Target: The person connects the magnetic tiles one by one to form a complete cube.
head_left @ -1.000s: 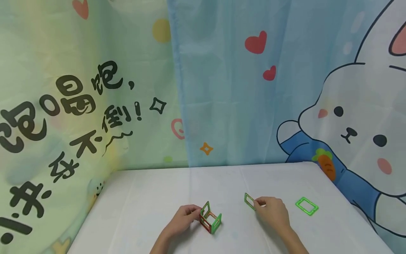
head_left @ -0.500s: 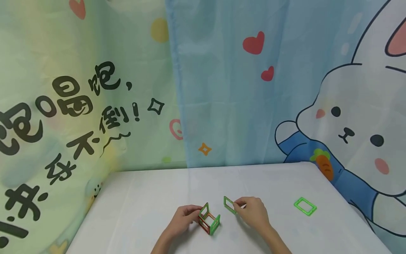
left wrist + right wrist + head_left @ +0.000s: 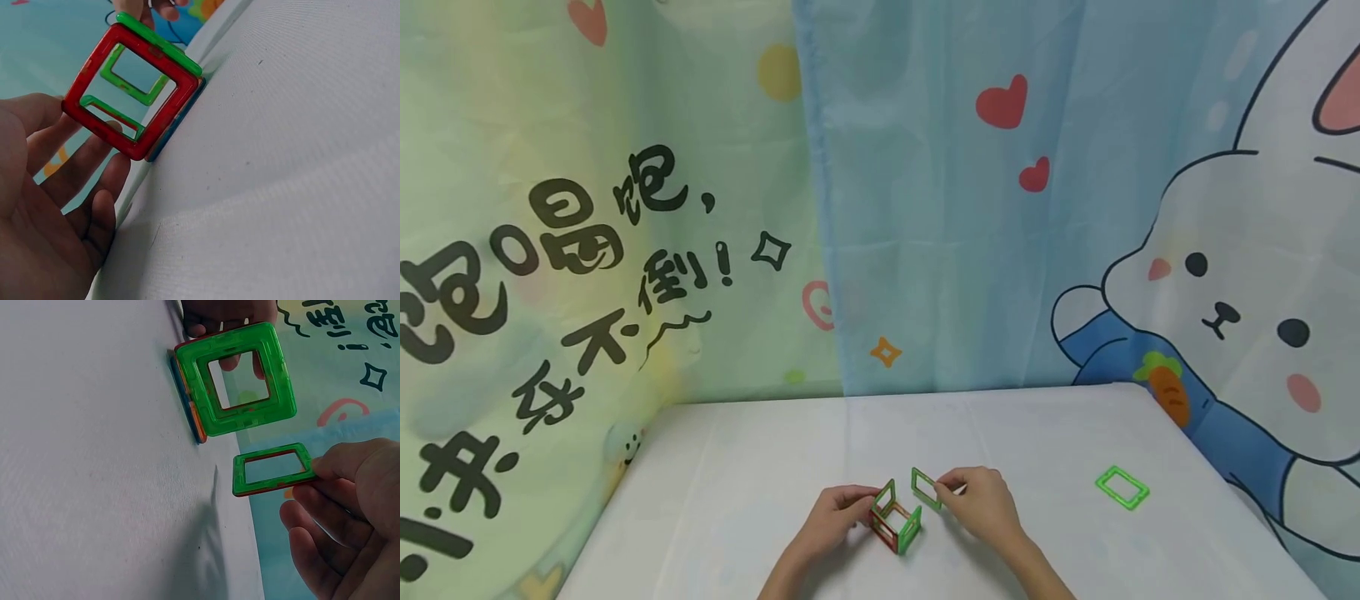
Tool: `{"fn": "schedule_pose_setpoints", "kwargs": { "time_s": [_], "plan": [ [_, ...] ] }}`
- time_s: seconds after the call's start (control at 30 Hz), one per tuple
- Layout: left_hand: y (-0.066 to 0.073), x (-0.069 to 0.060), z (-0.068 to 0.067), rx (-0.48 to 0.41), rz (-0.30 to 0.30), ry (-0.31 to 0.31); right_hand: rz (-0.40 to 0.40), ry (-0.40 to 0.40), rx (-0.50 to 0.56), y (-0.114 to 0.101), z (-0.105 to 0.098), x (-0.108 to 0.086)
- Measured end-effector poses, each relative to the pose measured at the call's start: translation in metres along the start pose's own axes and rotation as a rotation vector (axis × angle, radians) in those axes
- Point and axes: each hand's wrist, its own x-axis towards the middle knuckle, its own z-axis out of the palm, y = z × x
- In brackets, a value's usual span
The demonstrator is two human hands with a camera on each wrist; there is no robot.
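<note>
On the white table stands a partly built box of magnetic tiles (image 3: 896, 522), with a red tile (image 3: 94, 62) and green tiles (image 3: 281, 381) upright on a base edged in blue and orange. My left hand (image 3: 837, 518) holds the box at its left side, thumb and fingers at the red tile's corner in the left wrist view. Between thumb and fingers, my right hand (image 3: 983, 502) pinches a green magnetic tile (image 3: 240, 475), upright and just right of the box. A gap separates this tile from the box in the right wrist view.
Another green tile (image 3: 1122, 487) lies flat on the table (image 3: 760, 442), to the right of my right hand. Behind the table hangs a printed curtain (image 3: 925, 250) with a rabbit, hearts and lettering.
My right hand has moved left with the green magnetic tile, bringing it close to the box. My left hand and the box have stayed nearly in place.
</note>
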Motion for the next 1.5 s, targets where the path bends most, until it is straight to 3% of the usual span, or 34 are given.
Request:
{"fn": "schedule_pose_setpoints", "kwargs": {
  "time_s": [0.27,0.7,1.03,1.3,1.5],
  "plan": [
    [-0.003,0.001,-0.001,-0.008,-0.01,0.0,-0.009,-0.017,0.007,-0.004,0.005,-0.001],
    [-0.002,0.0,-0.002,-0.003,0.029,-0.02,-0.022,-0.028,-0.003,-0.006,0.013,-0.003],
    [0.0,0.001,-0.001,0.006,-0.022,0.002,-0.025,-0.048,-0.009,-0.01,0.015,-0.006],
    [0.003,-0.002,-0.001,0.001,-0.001,-0.009,-0.045,-0.054,0.04,-0.014,0.014,-0.008],
    [0.002,-0.002,-0.001,-0.013,-0.012,-0.013,-0.008,-0.09,0.076,-0.015,0.013,-0.01]
  ]
}}
